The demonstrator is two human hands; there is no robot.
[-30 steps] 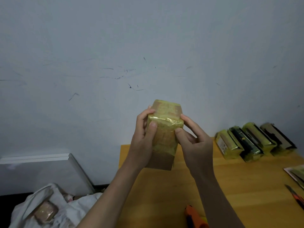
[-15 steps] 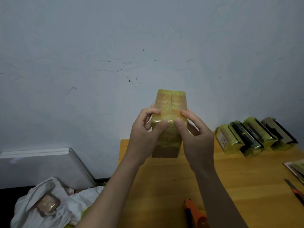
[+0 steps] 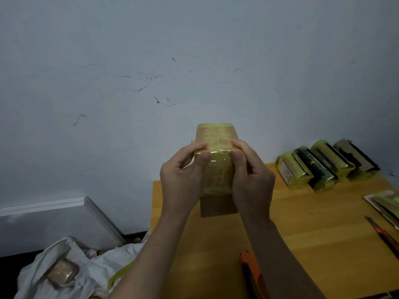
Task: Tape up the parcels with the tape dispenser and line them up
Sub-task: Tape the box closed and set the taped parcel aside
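Yellow-taped parcel [image 3: 217, 169] | both hands [image 3: 218, 180] pinching its sides | above table edge [image 3: 154, 203]

centre: parcel [image 3: 217, 169] held above surface [image 3: 313, 229]
right: taped parcels [image 3: 326, 167] in a row
lower left: bag [image 3: 71, 275]

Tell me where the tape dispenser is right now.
In the head view the orange tape dispenser lies on the wooden table at the bottom edge, just left of the right forearm, partly hidden by it.

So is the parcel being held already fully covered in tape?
No, the parcel held by both hands still shows bare brown cardboard at its bottom end, below the yellowish tape.
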